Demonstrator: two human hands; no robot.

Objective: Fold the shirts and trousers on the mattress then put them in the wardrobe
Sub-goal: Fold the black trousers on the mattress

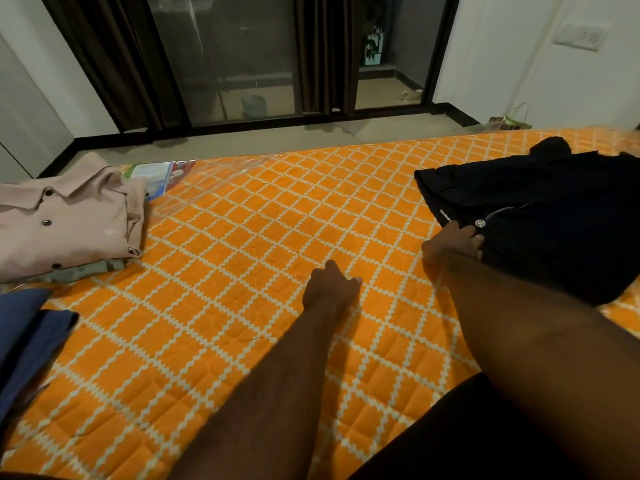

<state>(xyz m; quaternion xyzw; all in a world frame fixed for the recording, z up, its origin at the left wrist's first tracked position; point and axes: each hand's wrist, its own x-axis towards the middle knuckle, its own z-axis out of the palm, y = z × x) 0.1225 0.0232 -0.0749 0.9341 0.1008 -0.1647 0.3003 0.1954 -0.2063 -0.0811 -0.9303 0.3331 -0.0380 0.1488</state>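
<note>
Seen from the head camera, a person leans over an orange mattress (242, 237) quilted with a white lattice pattern, both bare forearms stretched out across it. The right hand (450, 245) is at the right side of the mattress, its fingers curled onto the waistband of a pair of black trousers (554, 209), pinching the edge just beside the metal button (479, 222); a ring shows on one finger. The trousers lie unfolded and rumpled, spread toward the mattress's right edge. The left hand (330, 289) sits near the middle of the mattress, well apart from the trousers, its fingers tucked under into a loose fist that holds nothing, knuckles down on the cover. At the left edge a beige button-up shirt (65, 220) lies folded, collar up, on top of a greenish patterned garment (86, 268) whose edge shows below it. Nearer the camera on the same side lies a dark blue garment (27, 334), partly cut off by the frame. A printed plastic packet (156, 174) rests just behind the shirt at the far corner, under clear plastic wrap. Beyond the mattress are a strip of grey floor (242, 140), a sliding glass door (225, 57) hung with dark curtains, and a white wall with a switch plate (581, 36); a small plant (512, 121) stands in the corner. Nothing lies between the hands and the trousers.
</note>
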